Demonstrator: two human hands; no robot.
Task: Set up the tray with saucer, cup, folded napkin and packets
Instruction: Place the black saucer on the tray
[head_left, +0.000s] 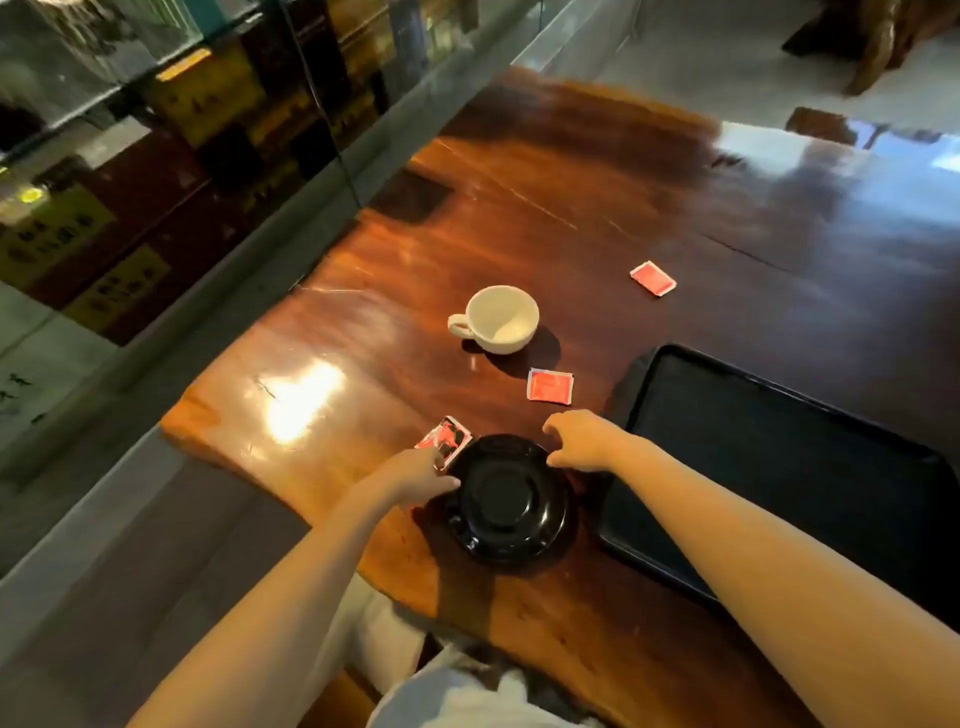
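Note:
A glossy black saucer (511, 501) lies on the wooden table near its front edge. My left hand (415, 475) touches the saucer's left rim, and my right hand (582, 439) is at its upper right rim, fingers curled. Whether either hand grips the saucer is unclear. A white cup (498, 318) stands beyond the saucer, handle to the left. Three red packets lie on the table: one (447, 439) by my left hand, one (549, 385) between cup and tray, one (653, 278) farther back. The black tray (769, 405) sits to the right with nothing on it. No napkin is visible.
The table (519, 223) is dark polished wood with bright glare patches. A glass barrier (332, 130) runs along its left edge, with a drop beyond it. The table's near edge is just below the saucer.

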